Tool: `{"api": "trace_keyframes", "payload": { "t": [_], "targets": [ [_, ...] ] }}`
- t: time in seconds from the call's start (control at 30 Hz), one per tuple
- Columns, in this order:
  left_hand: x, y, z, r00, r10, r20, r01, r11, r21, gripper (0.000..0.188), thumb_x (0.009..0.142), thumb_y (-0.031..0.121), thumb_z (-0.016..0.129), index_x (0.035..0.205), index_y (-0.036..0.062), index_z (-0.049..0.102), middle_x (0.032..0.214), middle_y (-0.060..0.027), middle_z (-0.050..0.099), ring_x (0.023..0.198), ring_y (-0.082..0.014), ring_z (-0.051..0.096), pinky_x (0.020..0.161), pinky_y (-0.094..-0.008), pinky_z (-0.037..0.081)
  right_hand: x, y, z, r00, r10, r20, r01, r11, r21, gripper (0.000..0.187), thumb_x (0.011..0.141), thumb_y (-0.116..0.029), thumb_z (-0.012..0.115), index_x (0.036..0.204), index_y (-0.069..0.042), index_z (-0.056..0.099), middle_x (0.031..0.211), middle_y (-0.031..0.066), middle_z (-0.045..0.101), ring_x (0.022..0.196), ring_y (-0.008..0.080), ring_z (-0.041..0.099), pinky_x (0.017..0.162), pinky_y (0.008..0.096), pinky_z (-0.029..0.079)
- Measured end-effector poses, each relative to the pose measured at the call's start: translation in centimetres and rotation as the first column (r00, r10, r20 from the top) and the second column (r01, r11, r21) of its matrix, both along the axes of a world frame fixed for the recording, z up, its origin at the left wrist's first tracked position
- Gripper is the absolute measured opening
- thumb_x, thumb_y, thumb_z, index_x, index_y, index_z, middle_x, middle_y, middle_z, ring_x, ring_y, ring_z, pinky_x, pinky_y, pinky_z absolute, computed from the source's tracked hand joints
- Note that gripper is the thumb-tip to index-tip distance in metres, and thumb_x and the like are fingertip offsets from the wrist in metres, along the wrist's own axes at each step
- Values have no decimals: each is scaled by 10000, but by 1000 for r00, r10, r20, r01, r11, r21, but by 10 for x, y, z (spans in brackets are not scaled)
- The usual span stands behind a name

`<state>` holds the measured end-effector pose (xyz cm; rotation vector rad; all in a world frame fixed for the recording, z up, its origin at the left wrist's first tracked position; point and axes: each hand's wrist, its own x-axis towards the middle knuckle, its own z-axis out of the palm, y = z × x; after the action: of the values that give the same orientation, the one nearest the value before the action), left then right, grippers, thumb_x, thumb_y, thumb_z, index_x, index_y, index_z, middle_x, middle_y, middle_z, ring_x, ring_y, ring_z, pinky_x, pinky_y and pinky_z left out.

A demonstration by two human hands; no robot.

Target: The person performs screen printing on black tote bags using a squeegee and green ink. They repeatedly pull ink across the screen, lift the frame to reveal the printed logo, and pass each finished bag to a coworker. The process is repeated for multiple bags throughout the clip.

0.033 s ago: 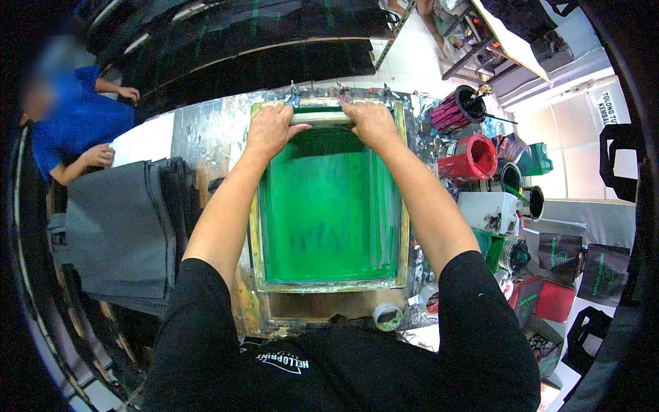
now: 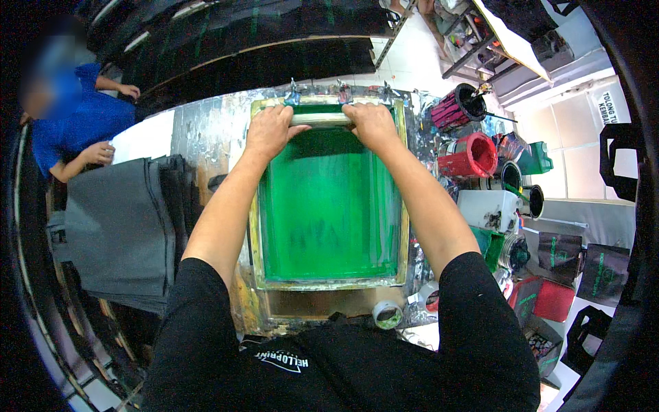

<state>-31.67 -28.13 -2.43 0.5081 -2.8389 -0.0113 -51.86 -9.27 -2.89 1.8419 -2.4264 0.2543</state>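
a person in a black shirt (image 2: 487, 323) has both arms stretched toward twelve o'clock. the left hand (image 2: 270, 130) and the right hand (image 2: 371, 126) are closed tight on a pale bar (image 2: 321, 119), one at each end, with both thumbs on the near side. the bar goes across the frame (image 2: 403, 237), near its twelve o'clock edge. the frame is flat on the bench (image 2: 220, 137), and its sides are smeared with yellow. inside it, the screen (image 2: 316, 220) is covered in bright green paint, with a darker green strip just below the bar. two clamps, one blue (image 2: 293, 93) and one reddish (image 2: 343, 93), are at the frame's twelve o'clock side.

around the frame, a pile of dark grey cloth (image 2: 120, 223) is at nine o'clock. another person in blue (image 2: 93, 130) is at ten o'clock, near a white sheet (image 2: 144, 143). a black pot with pink streaks (image 2: 447, 115) is at two o'clock. a red pot (image 2: 460, 159) is between two and three, and a white tub (image 2: 486, 206) is at three. a roll of tape (image 2: 379, 313) is at five o'clock, just beside the frame.
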Motion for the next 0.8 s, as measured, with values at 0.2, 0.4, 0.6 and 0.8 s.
{"api": "trace_keyframes", "payload": {
  "t": [0.2, 0.4, 0.6, 0.8],
  "targets": [
    [46, 37, -8, 999, -26, -38, 26, 1000, -2, 510, 890, 554, 739, 875, 59, 615, 847, -135, 667, 835, -340, 674, 757, -444, 555, 44, 39, 7, 1000, 17, 9, -17, 1000, 22, 311, 809, -167, 805, 1085, -147, 663, 917, 82, 708, 894, 319, 724, 748, 495, 550],
    [99, 83, -3, 997, -56, -49, 57, 998, 4, 514, 856, 550, 773, 868, 64, 608, 819, -125, 640, 791, -324, 656, 707, -437, 537, 94, 85, 6, 1000, 23, 7, -23, 998, 56, 257, 845, -132, 715, 1094, -188, 687, 914, 84, 718, 835, 310, 726, 704, 476, 556],
    [154, 134, -12, 995, -79, -66, 80, 997, 6, 503, 828, 540, 796, 858, 82, 591, 805, -103, 613, 767, -300, 643, 686, -424, 529, 152, 140, 13, 999, -19, 48, 14, 995, 99, 263, 863, -112, 680, 1114, -189, 687, 933, 66, 707, 923, 299, 711, 782, 497, 529],
    [210, 190, -5, 995, -86, -47, 87, 996, 4, 500, 811, 539, 805, 857, 92, 586, 803, -94, 587, 769, -301, 624, 695, -421, 512, 212, 197, 14, 997, -40, 65, 32, 993, 118, 261, 899, -104, 618, 1133, -199, 684, 947, 53, 698, 962, 279, 698, 800, 480, 512]
  ]
}}
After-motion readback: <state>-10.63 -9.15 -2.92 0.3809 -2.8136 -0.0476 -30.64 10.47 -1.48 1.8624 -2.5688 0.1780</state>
